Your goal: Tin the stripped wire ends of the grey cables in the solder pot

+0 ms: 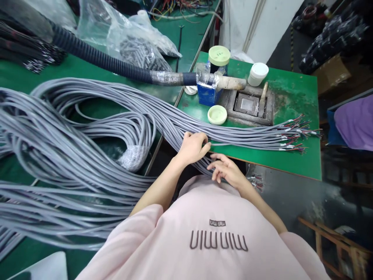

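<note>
Grey multi-core cables [233, 134] run in a thick bundle along the front of the green table, their stripped ends [294, 132] showing thin coloured wires at the right. My left hand [194, 147] rests at the near side of this bundle, fingers curled round a grey cable; its fingertips are partly hidden. Beside it, to the lower right, my right hand [226, 170] hovers palm inward with its fingers apart and loosely bent, holding nothing I can see. More cables pass beneath both hands toward my lap, with wire ends [257, 182] showing below the table edge.
A recessed solder pot [247, 104] with a scraper [264, 100] lies behind the cables. Around it are a blue box [207, 95], a round lid [217, 114], a white jar [258, 74] and a ribbed hose [116, 62]. Large cable coils [72, 155] fill the left.
</note>
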Available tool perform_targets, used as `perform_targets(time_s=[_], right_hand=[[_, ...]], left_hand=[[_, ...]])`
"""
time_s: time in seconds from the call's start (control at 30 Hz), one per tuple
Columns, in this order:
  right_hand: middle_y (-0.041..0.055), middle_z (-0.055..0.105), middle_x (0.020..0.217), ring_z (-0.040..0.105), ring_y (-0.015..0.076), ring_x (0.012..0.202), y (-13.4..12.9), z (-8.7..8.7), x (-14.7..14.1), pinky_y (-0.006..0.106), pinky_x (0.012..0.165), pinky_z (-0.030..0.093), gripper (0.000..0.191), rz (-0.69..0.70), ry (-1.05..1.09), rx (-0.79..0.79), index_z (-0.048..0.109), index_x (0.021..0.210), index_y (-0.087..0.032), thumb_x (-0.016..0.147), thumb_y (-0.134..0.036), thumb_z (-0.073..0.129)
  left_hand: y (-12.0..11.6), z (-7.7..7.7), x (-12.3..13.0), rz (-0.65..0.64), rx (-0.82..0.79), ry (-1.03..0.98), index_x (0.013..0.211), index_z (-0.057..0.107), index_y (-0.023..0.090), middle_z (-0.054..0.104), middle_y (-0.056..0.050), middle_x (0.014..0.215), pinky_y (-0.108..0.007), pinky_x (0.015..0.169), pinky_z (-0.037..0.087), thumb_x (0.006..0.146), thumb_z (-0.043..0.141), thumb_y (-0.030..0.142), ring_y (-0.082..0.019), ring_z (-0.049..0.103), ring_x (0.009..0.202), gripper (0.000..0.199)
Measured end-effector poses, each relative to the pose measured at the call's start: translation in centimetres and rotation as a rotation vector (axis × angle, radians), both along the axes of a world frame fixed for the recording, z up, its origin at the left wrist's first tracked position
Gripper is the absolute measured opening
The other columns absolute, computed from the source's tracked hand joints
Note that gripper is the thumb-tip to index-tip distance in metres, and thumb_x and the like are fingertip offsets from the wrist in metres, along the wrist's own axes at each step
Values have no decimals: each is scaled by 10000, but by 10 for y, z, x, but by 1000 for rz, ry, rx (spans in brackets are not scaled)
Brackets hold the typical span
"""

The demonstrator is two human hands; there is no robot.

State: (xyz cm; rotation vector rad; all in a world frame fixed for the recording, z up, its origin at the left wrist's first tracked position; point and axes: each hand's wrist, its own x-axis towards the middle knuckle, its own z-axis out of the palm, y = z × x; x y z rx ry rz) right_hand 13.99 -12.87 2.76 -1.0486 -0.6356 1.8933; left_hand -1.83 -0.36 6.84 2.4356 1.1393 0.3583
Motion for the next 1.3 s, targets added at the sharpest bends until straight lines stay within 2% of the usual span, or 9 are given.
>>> perform_targets(time_s=[0.23, 0.3, 0.4, 0.47, 0.67, 0.83, 0.9, 1.1, 1.3], right_hand=[[-2, 699, 1041, 647, 110, 761, 14, 23, 36, 190, 523, 492, 178, -555, 167, 191, 587, 980, -282, 830, -285, 683], [23, 714, 956, 646, 116, 713, 8, 22, 46, 193, 491, 492, 91, -474, 129, 196, 614, 874, -230, 856, -306, 662], [82, 730, 925, 660, 150, 663, 5, 12, 41, 232, 458, 511, 197, -131, 111, 66, 650, 983, -186, 850, -330, 673], [94, 728, 1011, 675, 162, 704, 8, 7, 31, 242, 474, 520, 289, -131, 143, 37, 636, 1085, -195, 827, -311, 697], [-44, 695, 991, 609, 81, 704, 12, 29, 49, 195, 550, 473, 159, -664, 206, 236, 630, 986, -316, 847, -382, 667], [-27, 625, 747, 537, 126, 574, -22, 69, 92, 262, 531, 443, 205, -975, -337, 511, 596, 1020, -335, 960, -456, 442], [-23, 589, 613, 486, 135, 489, -35, 74, 90, 271, 486, 406, 237, -873, -595, 544, 613, 1048, -286, 961, -429, 446], [-21, 620, 599, 563, 120, 530, -45, 56, 52, 253, 581, 449, 344, 60, -957, 357, 615, 1220, -184, 979, -335, 423], [3, 665, 663, 623, 140, 613, -38, 55, 42, 257, 641, 464, 303, 233, -958, 430, 655, 1140, -180, 960, -338, 470]], left_hand=[[4, 7, -1, -13, -116, -126, 984, 701, 221, 687, 11, 687, -330, 779, 317, 995, 337, 375, -140, 574, 638, 395], [4, 8, 1, -11, -108, -154, 1018, 710, 232, 703, 9, 704, -323, 777, 325, 989, 349, 358, -139, 581, 641, 384], [0, 15, 10, -113, -43, -149, 833, 704, 200, 695, -14, 707, -317, 773, 330, 981, 369, 340, -144, 593, 692, 392], [-4, 18, 17, -178, 2, -147, 700, 646, 182, 666, -19, 678, -314, 752, 327, 971, 393, 329, -141, 578, 690, 399], [-2, 10, 16, -72, -120, -535, 507, 479, 172, 443, 29, 473, -279, 642, 352, 950, 466, 388, -90, 394, 490, 493], [0, -1, 15, -154, -251, -541, 541, 564, 172, 489, 22, 509, -272, 639, 377, 917, 531, 365, -99, 435, 524, 424], [-5, -2, 20, -162, -314, -536, 668, 669, 176, 596, -6, 618, -281, 702, 423, 902, 560, 366, -123, 527, 622, 320], [-24, 5, 40, -171, -718, -858, 1032, 740, 173, 695, -82, 894, -295, 758, 506, 848, 646, 470, -160, 628, 788, 362], [-33, 7, 41, -117, -902, -985, 825, 745, 165, 643, -36, 759, -252, 659, 492, 807, 707, 450, -114, 588, 669, 288]])
